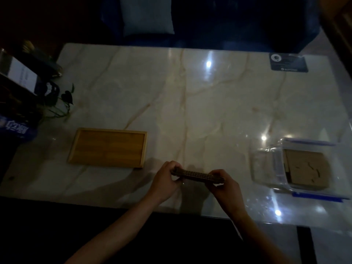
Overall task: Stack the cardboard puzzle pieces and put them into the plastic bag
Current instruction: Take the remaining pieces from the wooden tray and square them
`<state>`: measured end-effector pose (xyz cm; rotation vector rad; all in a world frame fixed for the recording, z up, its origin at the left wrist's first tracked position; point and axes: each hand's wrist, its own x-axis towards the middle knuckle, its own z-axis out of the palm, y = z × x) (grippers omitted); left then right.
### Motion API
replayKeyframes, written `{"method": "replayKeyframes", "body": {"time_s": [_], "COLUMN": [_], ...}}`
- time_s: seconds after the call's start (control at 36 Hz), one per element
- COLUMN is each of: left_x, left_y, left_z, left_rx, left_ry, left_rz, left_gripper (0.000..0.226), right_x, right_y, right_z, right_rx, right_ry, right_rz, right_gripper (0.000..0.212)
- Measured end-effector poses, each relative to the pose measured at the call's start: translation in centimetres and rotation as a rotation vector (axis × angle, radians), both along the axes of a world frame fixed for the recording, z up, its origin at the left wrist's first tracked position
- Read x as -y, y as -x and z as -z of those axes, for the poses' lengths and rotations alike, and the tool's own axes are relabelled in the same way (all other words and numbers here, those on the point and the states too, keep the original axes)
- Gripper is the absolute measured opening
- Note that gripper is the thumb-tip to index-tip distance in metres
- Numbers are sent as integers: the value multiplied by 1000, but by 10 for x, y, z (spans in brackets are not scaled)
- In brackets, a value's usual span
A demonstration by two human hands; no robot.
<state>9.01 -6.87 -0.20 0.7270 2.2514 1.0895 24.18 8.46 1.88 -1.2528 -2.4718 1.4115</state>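
Note:
A stack of brown cardboard puzzle pieces (196, 175) is held edge-on just above the marble table (190, 103), near its front edge. My left hand (165, 181) grips the stack's left end and my right hand (224, 184) grips its right end. A clear plastic bag (266, 166) with a blue zip strip lies at the right of the table, mouth to the right. Cardboard pieces (306, 169) lie flat inside the bag.
A shallow wooden tray (107, 147) lies left of my hands. A plant and dark packages (22, 88) crowd the table's left edge. A dark card (288, 62) sits at the far right corner. A blue chair stands behind the table.

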Motion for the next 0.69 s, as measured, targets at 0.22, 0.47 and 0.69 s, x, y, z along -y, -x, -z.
{"method": "replayKeyframes", "body": {"time_s": [0.22, 0.47, 0.69], "left_x": [3, -4, -7], "left_y": [3, 4, 9], "left_z": [12, 10, 0], "left_rx": [110, 77, 61], "left_ry": [16, 46, -27], "left_rz": [-28, 26, 15], "left_gripper": [44, 34, 30], "right_x": [-6, -7, -11], "right_y": [-4, 5, 9], "right_z": [8, 6, -2], "right_rx": [27, 61, 32], "right_ry": [114, 53, 27], "right_rz": [0, -44, -47], "right_gripper": [40, 25, 28]}}
